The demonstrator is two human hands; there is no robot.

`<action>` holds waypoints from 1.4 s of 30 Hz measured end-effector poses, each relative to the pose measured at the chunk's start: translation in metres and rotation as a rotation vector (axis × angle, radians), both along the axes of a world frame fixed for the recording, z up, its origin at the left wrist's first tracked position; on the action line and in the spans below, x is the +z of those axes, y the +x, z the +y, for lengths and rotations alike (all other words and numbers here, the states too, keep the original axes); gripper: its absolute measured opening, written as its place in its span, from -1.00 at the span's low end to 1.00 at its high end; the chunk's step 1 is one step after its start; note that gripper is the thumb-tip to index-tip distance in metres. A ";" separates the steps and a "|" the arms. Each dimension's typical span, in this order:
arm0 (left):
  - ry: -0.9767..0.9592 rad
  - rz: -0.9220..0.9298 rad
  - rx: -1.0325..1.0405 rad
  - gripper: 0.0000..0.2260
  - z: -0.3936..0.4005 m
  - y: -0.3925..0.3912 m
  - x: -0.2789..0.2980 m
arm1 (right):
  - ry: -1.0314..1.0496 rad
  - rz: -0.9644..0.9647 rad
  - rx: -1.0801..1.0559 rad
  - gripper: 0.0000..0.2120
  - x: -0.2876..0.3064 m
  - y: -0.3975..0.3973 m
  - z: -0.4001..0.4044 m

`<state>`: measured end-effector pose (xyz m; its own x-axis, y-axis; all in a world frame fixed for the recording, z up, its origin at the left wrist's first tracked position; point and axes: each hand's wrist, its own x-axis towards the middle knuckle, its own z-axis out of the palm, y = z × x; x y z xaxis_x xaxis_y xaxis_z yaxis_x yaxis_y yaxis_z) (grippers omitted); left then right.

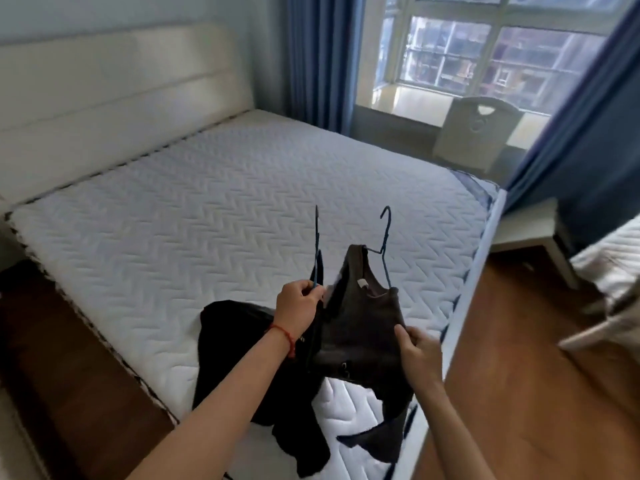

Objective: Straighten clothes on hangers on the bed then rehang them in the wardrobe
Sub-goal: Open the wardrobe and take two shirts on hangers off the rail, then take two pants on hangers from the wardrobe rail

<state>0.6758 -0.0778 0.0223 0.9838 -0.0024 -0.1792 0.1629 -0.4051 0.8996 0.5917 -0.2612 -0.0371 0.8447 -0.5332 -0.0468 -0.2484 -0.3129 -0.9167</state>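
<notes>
Over the near corner of the bed (207, 188) I hold two dark garments on blue wire hangers. My left hand (299, 306) pinches the left hanger (316, 251), whose black garment (242, 344) droops onto the mattress. The right hanger (382, 244) carries a dark brown sleeveless top (360, 330), with one shoulder off the wire. My right hand (417, 351) grips that top at its right edge. Both hooks point up. The wardrobe is out of view.
A padded white headboard (114, 98) lines the far side. Blue curtains (318, 60) frame a window (485, 53), with a pale chair (474, 133) under it. A white bedside table (526, 230) stands right of the bed on wood floor (519, 375).
</notes>
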 end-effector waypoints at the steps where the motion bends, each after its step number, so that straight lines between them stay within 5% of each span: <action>1: -0.028 0.070 -0.021 -0.72 -0.009 0.001 -0.012 | -0.001 0.028 -0.022 -0.67 -0.008 -0.004 -0.001; 4: -0.187 0.293 -0.010 -0.70 -0.027 0.002 -0.048 | -0.004 0.117 -0.053 -0.60 -0.027 -0.008 0.001; 8: -0.190 0.413 -0.019 -0.85 -0.020 0.002 -0.086 | 0.001 0.340 0.073 -0.83 -0.050 0.004 0.013; 12: -0.058 0.434 0.005 -0.73 0.030 -0.001 -0.104 | -0.054 0.503 0.243 -0.69 -0.055 0.020 0.031; 19: 0.191 0.481 0.124 -0.87 0.196 -0.053 -0.116 | -0.161 0.639 0.679 -0.68 -0.062 0.052 0.128; 29: 0.174 0.469 0.768 -0.90 0.383 -0.250 -0.102 | -0.416 0.527 1.294 -0.68 -0.053 0.034 0.362; 36: 0.017 0.486 1.161 -0.70 0.429 -0.382 -0.121 | -0.682 0.393 1.804 -0.68 -0.059 -0.031 0.503; 42: -0.097 0.472 1.378 -0.92 0.437 -0.425 -0.109 | -0.678 0.246 2.107 -0.82 -0.030 -0.082 0.587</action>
<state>0.2512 0.3590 -0.0865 0.0674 0.8430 -0.5337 0.6453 0.3712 0.6677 0.5094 0.3260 -0.0671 0.0565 0.8830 -0.4661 0.7109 -0.3633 -0.6022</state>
